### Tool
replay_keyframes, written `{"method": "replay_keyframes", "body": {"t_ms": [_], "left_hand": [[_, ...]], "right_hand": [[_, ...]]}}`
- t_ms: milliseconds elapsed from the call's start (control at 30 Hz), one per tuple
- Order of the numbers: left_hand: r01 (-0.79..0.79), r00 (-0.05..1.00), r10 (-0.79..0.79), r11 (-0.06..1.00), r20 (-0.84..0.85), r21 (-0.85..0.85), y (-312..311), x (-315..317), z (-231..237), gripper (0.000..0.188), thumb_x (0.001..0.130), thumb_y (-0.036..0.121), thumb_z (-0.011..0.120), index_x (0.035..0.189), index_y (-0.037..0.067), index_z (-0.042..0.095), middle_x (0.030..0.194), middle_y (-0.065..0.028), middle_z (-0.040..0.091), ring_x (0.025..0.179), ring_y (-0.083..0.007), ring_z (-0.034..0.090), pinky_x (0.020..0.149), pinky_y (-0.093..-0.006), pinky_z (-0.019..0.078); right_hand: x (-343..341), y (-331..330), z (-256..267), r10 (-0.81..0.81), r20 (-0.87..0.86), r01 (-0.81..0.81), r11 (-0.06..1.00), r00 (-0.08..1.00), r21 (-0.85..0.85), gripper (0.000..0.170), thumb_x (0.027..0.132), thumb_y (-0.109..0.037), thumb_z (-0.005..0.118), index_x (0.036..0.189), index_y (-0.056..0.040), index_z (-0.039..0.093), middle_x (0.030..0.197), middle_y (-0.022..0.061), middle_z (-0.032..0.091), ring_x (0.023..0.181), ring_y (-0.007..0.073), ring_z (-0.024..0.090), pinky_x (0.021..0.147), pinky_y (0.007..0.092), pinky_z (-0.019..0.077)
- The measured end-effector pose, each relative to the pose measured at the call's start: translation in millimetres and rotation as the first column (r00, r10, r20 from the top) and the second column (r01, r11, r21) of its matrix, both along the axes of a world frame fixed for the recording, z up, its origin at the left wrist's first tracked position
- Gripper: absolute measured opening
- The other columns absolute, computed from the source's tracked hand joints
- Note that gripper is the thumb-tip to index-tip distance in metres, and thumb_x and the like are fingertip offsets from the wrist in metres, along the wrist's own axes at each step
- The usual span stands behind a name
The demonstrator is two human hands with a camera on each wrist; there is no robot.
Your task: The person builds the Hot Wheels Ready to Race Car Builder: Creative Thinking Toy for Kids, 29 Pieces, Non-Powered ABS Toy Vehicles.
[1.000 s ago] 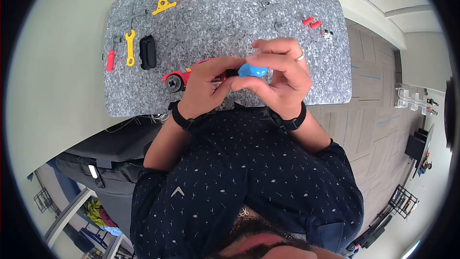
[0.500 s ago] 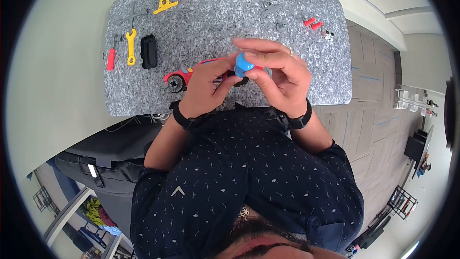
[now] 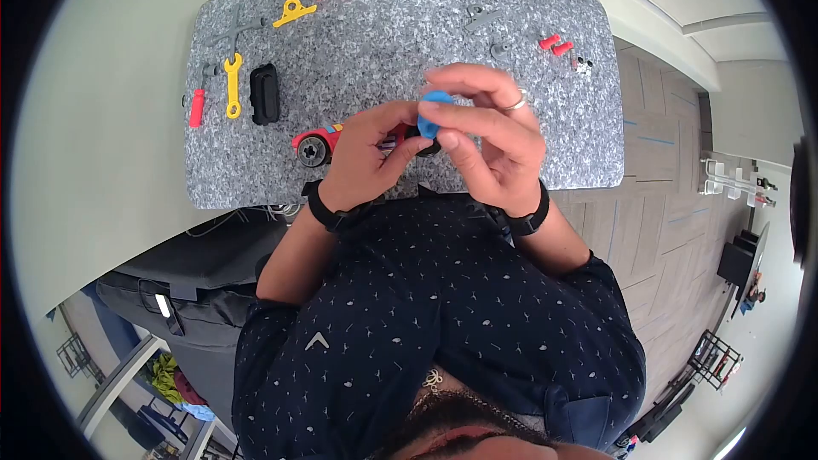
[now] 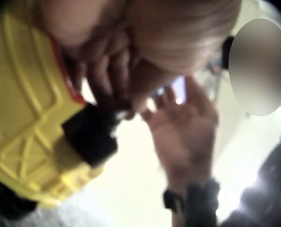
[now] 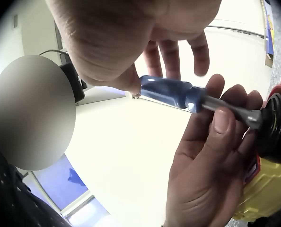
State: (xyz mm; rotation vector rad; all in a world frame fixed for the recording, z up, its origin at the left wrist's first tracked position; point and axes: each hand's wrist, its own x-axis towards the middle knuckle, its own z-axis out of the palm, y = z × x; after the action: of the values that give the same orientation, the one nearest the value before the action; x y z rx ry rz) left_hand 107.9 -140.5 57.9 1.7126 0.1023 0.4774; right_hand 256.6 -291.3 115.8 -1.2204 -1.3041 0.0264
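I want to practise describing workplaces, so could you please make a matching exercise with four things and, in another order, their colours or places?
1. wrench
2. screwdriver handle
3. screwdriver shaft
4. oblong tray

A. blue, in the right hand
B. black, on the table
C. yellow, on the table
D. between the left hand's thumb and fingers

Pairs: 1-C, 2-A, 3-D, 4-B

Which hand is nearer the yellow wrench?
Left. The yellow wrench lies forward and to the left of the left hand, across some tabletop. The right hand, on the blue screwdriver handle, is farther right, beyond the left hand.
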Motion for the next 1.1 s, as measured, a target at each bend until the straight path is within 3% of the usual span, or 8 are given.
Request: {"method": "replay_keyframes", "body": {"t_ms": [100,200,367,533,800,900,1000,1100], "left_hand": [[0.003,0.999,-0.005,0.999,0.04,0.048,0.5,-0.5,-2.4,0.032,0.1,0.002,0.08,0.132,0.002,0.075,0.109,-0.0108,0.08,0.086,-0.0185,0.072,0.077,-0.0337,0.0564],[0.041,0.999,-0.035,0.985,-0.039,0.165,6.0,-5.7,6.2,0.03,0.106,-0.004,0.072,0.135,-0.002,0.073,0.115,-0.0125,0.081,0.105,-0.0187,0.081,0.088,-0.0332,0.0638],[0.012,1.0,-0.015,0.989,0.019,0.146,3.2,-4.6,1.8,0.032,0.103,-0.007,0.071,0.135,-0.002,0.073,0.113,-0.013,0.08,0.102,-0.0189,0.081,0.088,-0.0331,0.064],[0.028,1.0,-0.028,0.996,0.0,0.089,0.6,-3.4,0.5,0.038,0.101,0.002,0.078,0.138,0.0,0.072,0.115,-0.0153,0.079,0.092,-0.0257,0.076,0.082,-0.0359,0.0592],[0.029,0.999,-0.034,0.992,0.041,0.123,1.4,-2.1,-5.6,0.041,0.1,0.004,0.081,0.14,-0.001,0.071,0.113,-0.0133,0.079,0.087,-0.025,0.074,0.079,-0.0345,0.0572],[0.075,0.996,-0.07,0.993,-0.049,0.089,2.3,-4.3,-1.3,0.044,0.098,0.005,0.082,0.14,0.0,0.07,0.123,-0.0141,0.078,0.097,-0.0267,0.076,0.084,-0.0354,0.0584],[0.038,0.996,-0.045,0.995,0.078,0.092,-2.5,0.8,6.6,0.046,0.095,0.001,0.079,0.14,0.001,0.069,0.138,-0.0174,0.074,0.115,-0.0294,0.076,0.095,-0.0373,0.0597],[-0.007,0.998,0.009,0.999,0.059,-0.038,-5.0,0.6,10.0,0.051,0.09,-0.004,0.071,0.141,0.001,0.068,0.149,-0.0209,0.068,0.131,-0.0333,0.072,0.106,-0.0409,0.0585]], "right_hand": [[-3.4,-1.7,0.1,0.036,-0.058,-0.04,0.997,0.998,-0.062,0.03,0.096,0.002,0.085,0.124,-0.0056,0.087,0.136,0.0153,0.075,0.107,0.0239,0.077,0.083,0.0337,0.0645],[-3.5,-4.1,-0.3,-0.006,-0.041,0.002,0.996,0.999,-0.087,0.03,0.096,0.002,0.085,0.125,-0.0048,0.086,0.138,0.0167,0.075,0.108,0.0245,0.078,0.086,0.0341,0.0656],[-4.1,1.2,3.5,0.043,-0.026,-0.045,0.996,0.999,-0.076,0.035,0.094,-0.002,0.089,0.128,-0.0045,0.085,0.135,0.0167,0.077,0.108,0.0244,0.079,0.087,0.0336,0.0659],[-5.3,-2.3,3.2,-0.071,0.013,0.072,0.994,0.997,-0.079,0.04,0.093,-0.003,0.09,0.132,-0.0045,0.083,0.133,0.0162,0.079,0.111,0.0264,0.081,0.088,0.0353,0.0663],[-3.7,-0.2,1.4,0.019,-0.023,-0.021,0.996,1.0,-0.091,0.037,0.094,-0.002,0.089,0.13,-0.0043,0.083,0.128,0.016,0.08,0.108,0.0271,0.082,0.088,0.0368,0.0673],[-2.9,-1.6,0.5,0.027,-0.028,-0.029,0.995,0.999,-0.099,0.037,0.094,-0.002,0.089,0.13,-0.0045,0.082,0.128,0.016,0.08,0.108,0.0272,0.082,0.088,0.0369,0.0673],[-3.7,-0.8,0.4,0.04,-0.03,-0.043,0.995,0.999,-0.091,0.037,0.094,-0.001,0.089,0.13,-0.0046,0.082,0.129,0.016,0.08,0.107,0.0268,0.082,0.087,0.0367,0.067],[-1.0,0.5,-0.2,0.059,-0.039,-0.062,0.995,0.998,-0.084,0.037,0.094,-0.001,0.089,0.13,-0.0048,0.081,0.129,0.0162,0.08,0.105,0.0265,0.081,0.085,0.0359,0.0662]]}}
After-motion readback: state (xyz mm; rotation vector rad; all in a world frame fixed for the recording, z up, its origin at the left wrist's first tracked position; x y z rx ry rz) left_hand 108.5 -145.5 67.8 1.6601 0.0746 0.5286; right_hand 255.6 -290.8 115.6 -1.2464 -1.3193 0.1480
